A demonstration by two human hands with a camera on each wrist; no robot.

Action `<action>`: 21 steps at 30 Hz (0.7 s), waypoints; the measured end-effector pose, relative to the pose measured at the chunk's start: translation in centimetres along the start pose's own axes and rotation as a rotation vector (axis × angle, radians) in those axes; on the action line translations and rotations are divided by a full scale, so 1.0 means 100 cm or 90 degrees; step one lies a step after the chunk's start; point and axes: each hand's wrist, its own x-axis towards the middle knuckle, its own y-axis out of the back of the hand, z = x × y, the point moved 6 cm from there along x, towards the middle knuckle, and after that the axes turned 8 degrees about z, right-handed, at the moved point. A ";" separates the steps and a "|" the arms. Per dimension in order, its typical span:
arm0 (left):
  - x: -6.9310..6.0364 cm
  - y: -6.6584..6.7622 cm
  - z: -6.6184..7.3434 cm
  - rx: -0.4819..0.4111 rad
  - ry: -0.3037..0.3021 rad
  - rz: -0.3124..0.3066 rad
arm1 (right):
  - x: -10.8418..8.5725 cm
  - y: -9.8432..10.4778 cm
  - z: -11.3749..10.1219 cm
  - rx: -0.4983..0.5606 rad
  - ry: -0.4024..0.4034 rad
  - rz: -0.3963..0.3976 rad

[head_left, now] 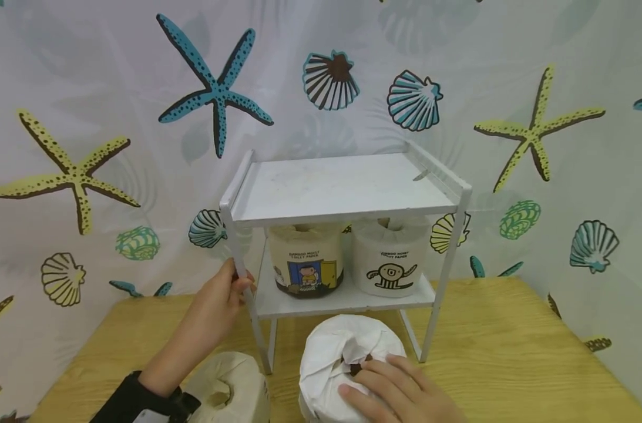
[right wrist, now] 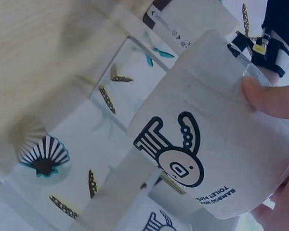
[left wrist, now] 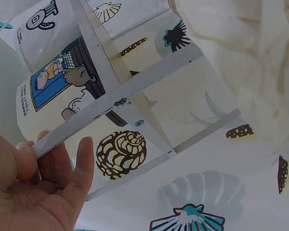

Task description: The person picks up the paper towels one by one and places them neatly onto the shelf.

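A white two-tier shelf point(head_left: 347, 185) stands on the table. My left hand point(head_left: 215, 311) grips its left front leg between thumb and fingers, as the left wrist view also shows at the leg point(left wrist: 115, 98). In front of the shelf, my right hand point(head_left: 405, 390) holds a white paper-wrapped toilet roll point(head_left: 323, 352), fingers over its top near the core hole. The right wrist view shows the thumb on one side of this roll point(right wrist: 216, 115), with a black animal print facing the camera. On the lower tier sit a cream toilet roll point(head_left: 307, 258) and another white one point(head_left: 390, 258).
A cream-wrapped roll point(head_left: 233, 382) stands at the front left, beside my left forearm. The wood-grain table point(head_left: 511, 335) extends to both sides. Behind the shelf hangs a white sheet point(head_left: 352, 23) printed with starfish and shells.
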 end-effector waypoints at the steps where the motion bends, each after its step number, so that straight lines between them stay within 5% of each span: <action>1: 0.000 0.000 0.001 0.001 0.001 0.000 | 0.002 0.003 0.002 0.002 0.003 0.009; 21: 0.000 0.001 0.000 -0.001 -0.016 0.009 | 0.042 0.056 0.029 0.069 -0.103 0.036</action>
